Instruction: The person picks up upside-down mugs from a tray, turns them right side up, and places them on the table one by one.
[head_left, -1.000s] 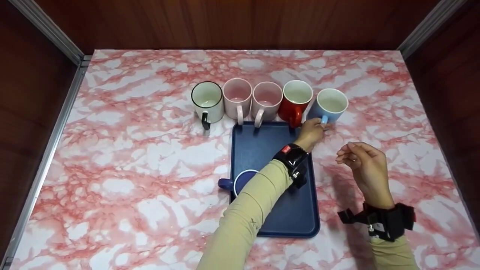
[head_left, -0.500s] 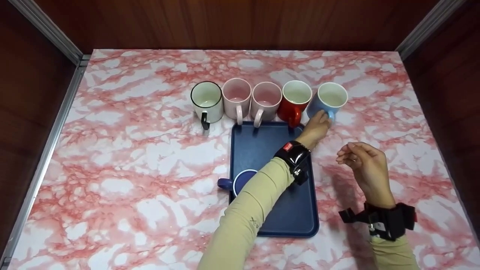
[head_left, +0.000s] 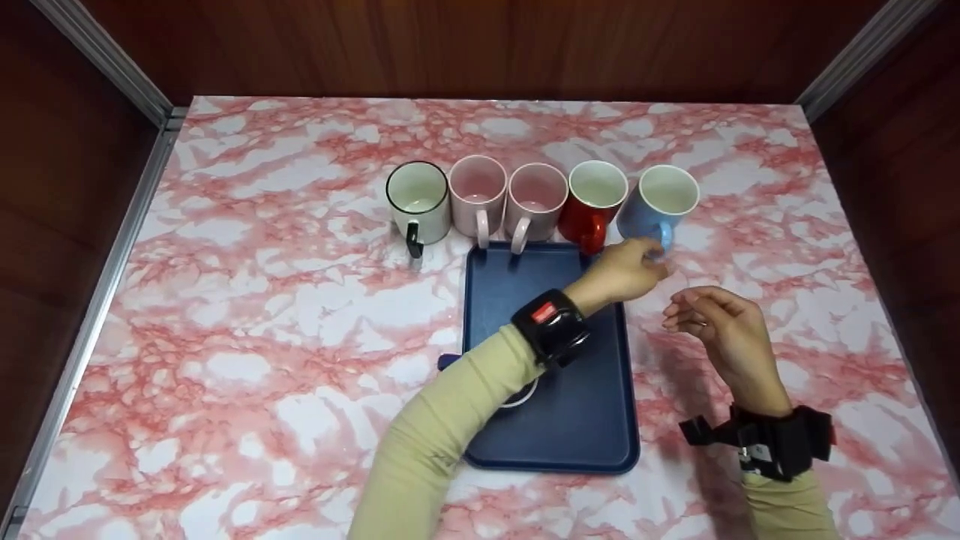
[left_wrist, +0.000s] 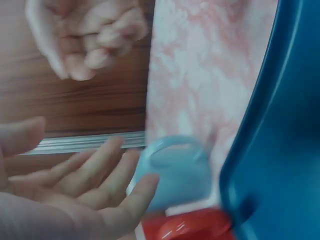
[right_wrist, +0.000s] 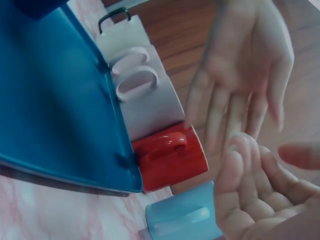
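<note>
My left hand (head_left: pixel 622 268), fingers extended, is just in front of the light blue mug (head_left: pixel 637 217) and holds nothing. The left wrist view shows those fingers beside the mug, whose handle (left_wrist: pixel 175 145) is free. Lower right of it, my right hand (head_left: pixel 729 337) hovers over the table with loosely bent fingers and nothing in them. To the left of the light blue mug stand a red mug (head_left: pixel 574 219), two pink mugs, one (head_left: pixel 463 216) farther left than the other (head_left: pixel 547 225), and a white mug (head_left: pixel 433 226) with a black handle. All are upright in a row, handles toward me.
A dark blue tray (head_left: pixel 555 431) lies in front of the row. On its left side a dark blue mug (head_left: pixel 448 361) is mostly hidden under my left forearm, its handle past the tray's edge. Wooden panels (head_left: pixel 480 49) enclose the marbled table (head_left: pixel 262 300).
My left hand held the light blue mug's handle and shifted the mug slightly back, toward the row. Now it has let go and drawn back a little. My right hand has barely moved.
</note>
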